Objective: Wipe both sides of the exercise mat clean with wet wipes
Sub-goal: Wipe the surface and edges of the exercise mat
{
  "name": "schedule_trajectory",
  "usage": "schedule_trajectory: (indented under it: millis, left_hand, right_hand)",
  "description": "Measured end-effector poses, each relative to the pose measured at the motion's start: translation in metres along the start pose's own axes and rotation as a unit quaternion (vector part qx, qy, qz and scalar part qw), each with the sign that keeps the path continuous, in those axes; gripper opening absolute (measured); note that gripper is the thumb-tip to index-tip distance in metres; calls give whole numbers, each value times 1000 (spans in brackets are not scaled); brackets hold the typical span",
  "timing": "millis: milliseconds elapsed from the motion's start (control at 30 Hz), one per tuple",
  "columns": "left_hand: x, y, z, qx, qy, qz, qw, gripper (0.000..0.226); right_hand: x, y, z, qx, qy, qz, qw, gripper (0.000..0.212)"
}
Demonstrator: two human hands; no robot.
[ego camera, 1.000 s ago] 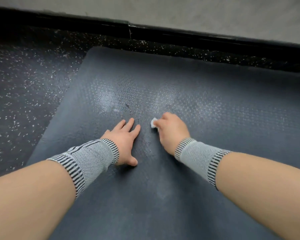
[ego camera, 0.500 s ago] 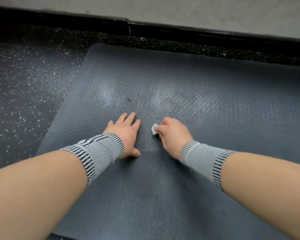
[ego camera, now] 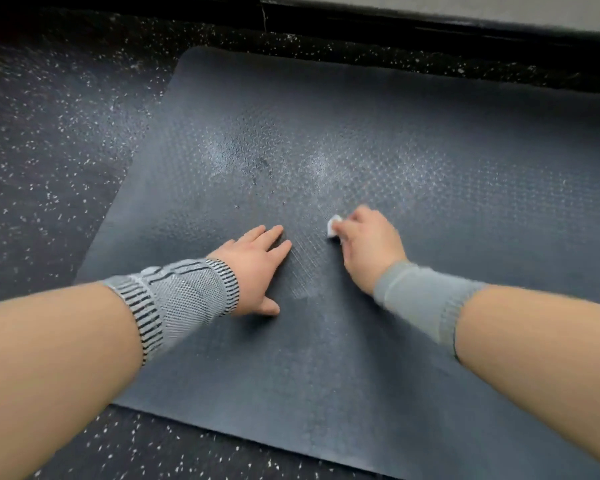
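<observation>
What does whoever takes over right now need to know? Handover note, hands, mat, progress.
Left hand: flat, fingers straight, pressing on the dark grey textured exercise mat to steady it.
Right hand: gripping a small bunched white wet wipe against the mat, blurred mid-stroke.
Mat lies flat on the black speckled rubber floor, one face up.
Done: shiny damp streaks show ahead of and between the hands.
Left: rest of this face, where no sheen shows, a few dark specks ahead of the left hand, then flip and wipe the underside.
</observation>
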State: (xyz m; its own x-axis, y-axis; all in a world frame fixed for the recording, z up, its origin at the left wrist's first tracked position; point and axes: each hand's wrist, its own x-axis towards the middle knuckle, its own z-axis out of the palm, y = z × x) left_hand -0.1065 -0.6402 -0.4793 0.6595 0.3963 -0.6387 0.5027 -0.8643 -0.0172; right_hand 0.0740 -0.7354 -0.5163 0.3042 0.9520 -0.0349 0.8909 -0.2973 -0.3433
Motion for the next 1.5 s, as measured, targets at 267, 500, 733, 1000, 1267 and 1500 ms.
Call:
schedule_trajectory:
  millis: [267, 500, 733, 1000, 1267, 1500]
  left_hand:
    - [-19, -1, 32, -53, 49, -37, 997, 99]
    - [-32, 1, 41, -53, 51, -46, 996, 98]
    - [-38, 5, 42, -53, 54, -43, 996, 97]
    - [-55, 10, 59, -27, 47, -23, 998, 103]
    - [-65, 17, 69, -21, 36, -16, 999, 106]
    - [-77, 11, 77, -7, 14, -31, 999, 108]
  right_hand:
    - [-69, -44, -5, 103, -174, -235, 951, 18]
    - [-8, -10, -7, -7, -23, -6, 1000, 27]
    - [-124, -78, 17, 105, -219, -237, 941, 25]
    - [-59, -35, -2, 54, -44, -52, 996, 22]
    - [-174, -104, 24, 97, -279, -228, 928, 32]
    - [-111, -45, -11, 72, -75, -135, 985, 17]
